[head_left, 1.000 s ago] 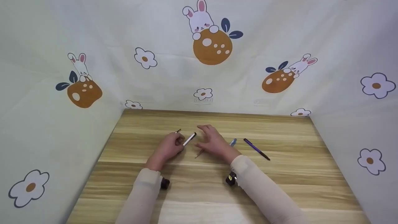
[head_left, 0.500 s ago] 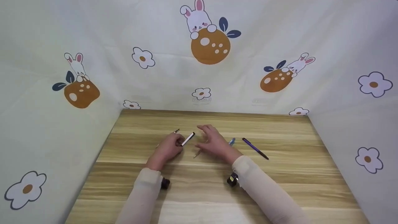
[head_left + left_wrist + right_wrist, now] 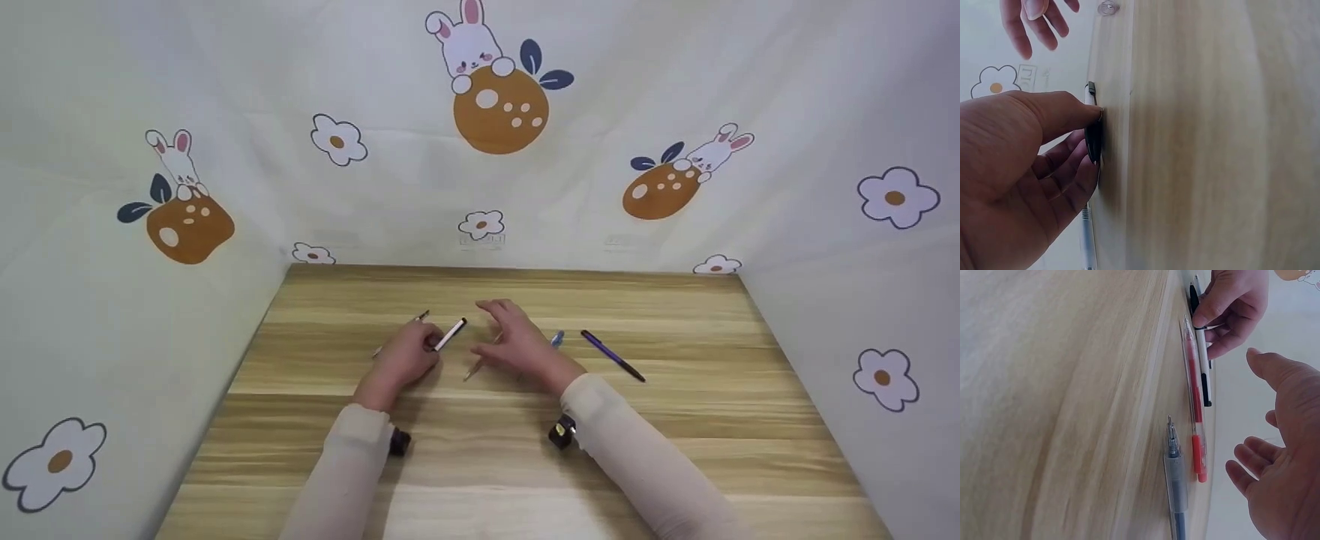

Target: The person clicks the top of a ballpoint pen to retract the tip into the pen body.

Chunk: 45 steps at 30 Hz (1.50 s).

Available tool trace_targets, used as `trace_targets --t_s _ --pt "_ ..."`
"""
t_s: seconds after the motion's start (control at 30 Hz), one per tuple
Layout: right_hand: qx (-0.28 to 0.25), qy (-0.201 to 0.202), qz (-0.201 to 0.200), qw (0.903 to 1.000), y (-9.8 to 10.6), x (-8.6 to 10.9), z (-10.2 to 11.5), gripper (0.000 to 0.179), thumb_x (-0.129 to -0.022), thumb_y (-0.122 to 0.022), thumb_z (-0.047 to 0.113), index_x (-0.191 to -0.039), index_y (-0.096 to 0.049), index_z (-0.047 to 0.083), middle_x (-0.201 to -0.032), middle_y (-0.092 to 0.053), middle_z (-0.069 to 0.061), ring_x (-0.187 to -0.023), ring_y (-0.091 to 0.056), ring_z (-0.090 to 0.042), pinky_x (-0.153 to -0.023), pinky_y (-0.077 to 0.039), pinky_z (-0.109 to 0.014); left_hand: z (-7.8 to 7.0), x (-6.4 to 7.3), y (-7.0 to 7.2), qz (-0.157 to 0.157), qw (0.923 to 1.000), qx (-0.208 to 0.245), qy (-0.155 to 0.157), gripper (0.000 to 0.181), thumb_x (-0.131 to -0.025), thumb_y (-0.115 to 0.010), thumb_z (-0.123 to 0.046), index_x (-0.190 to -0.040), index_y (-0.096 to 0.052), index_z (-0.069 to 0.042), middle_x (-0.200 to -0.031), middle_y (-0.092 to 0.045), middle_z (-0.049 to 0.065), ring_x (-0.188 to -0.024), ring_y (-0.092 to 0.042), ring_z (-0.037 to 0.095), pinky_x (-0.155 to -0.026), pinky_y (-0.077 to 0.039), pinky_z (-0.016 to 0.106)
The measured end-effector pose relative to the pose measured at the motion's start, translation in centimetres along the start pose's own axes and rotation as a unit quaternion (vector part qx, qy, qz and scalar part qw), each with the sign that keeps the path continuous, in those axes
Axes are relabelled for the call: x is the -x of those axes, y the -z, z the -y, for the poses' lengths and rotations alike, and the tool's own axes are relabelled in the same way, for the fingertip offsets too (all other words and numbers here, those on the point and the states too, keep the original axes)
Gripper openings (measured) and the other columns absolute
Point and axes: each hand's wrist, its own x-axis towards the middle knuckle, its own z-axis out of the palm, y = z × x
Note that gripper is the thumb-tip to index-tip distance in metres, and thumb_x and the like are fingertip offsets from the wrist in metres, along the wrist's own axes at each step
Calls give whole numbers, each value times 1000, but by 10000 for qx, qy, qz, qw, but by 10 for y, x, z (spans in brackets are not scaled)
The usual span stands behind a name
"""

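Pinching a white, black-ended pen (image 3: 451, 334) are the left fingers (image 3: 1077, 188), while the right fingers (image 3: 1258, 450) stand apart.

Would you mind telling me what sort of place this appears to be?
Probably a screened-off workspace, perhaps for recording: patterned cloth closes in three sides of a wooden table, and two black wrist cameras are being worn.

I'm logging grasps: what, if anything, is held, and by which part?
Left grip: the white pen, by its black tip section. Right grip: nothing.
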Motion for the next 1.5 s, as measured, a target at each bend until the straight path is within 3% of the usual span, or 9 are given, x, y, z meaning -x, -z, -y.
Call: trace_targets --t_s 0.43,0.53,0.67,0.83,0.93,1.07,1.33,1.5 --pt "-355 -50 -29 9994 4 2 0 82 -97 -88 27 -165 -48 8 -158 -50 -19 -114 -66 -37 -106 -54 -47 -6 0 0 -43 9999 -121 107 21 -92 -75 1 -111 -80 -4 -100 -74 5 -95 -68 24 -90 -58 48" --pt "-485 -6 -110 9988 6 3 2 80 -97 -88 27 -165 -49 7 -157 -50 -20 -105 -69 -34 -99 -58 -45 -8 0 0 -57 9999 104 111 21 -92 -75 2 -112 -80 -5 -98 -73 3 -92 -67 23 -88 -58 47" --pt "-679 2 -264 9973 9 4 3 76 -99 -86 24 -163 -50 6 -154 -52 -19 -114 -68 -39 -92 -62 -45 -13 -1 -2 -76 9978 657 15 21 -93 -75 3 -112 -79 -4 -96 -72 3 -89 -66 20 -86 -57 43" --pt "-1073 -228 -551 9924 11 5 1 70 -100 -84 19 -161 -53 7 -150 -56 -16 -131 -59 -46 -101 -58 -55 -21 -2 -6 -108 9913 1311 -99 26 -93 -72 7 -116 -78 -1 -100 -74 7 -92 -69 20 -85 -59 41" --pt "-1395 -324 -759 9868 13 6 2 66 -100 -83 14 -158 -54 4 -149 -56 -23 -135 -57 -49 -107 -55 -60 -27 -3 -9 -154 9881 1521 -165 27 -94 -70 7 -119 -78 -1 -103 -74 8 -94 -71 21 -86 -60 41" --pt "-1711 -437 -972 9795 17 8 2 63 -100 -81 9 -156 -55 0 -148 -55 -30 -134 -58 -51 -109 -55 -57 -35 -3 -15 -204 9824 1830 -308 28 -94 -70 7 -121 -77 -1 -104 -74 9 -95 -71 22 -87 -60 41" --pt "-2158 -829 -1189 9656 26 12 1 58 -101 -80 10 -154 -58 1 -145 -61 -22 -131 -64 -44 -109 -56 -52 -51 -6 -21 70 9618 2721 -308 26 -100 -69 4 -124 -75 0 -106 -73 13 -94 -70 22 -77 -58 30" --pt "-2485 -973 -1288 9551 30 14 -1 55 -103 -78 9 -153 -59 3 -145 -62 -26 -127 -67 -38 -104 -59 -48 -57 -8 -24 131 9530 3010 -311 27 -99 -70 4 -125 -74 3 -107 -73 14 -96 -69 22 -82 -57 27"
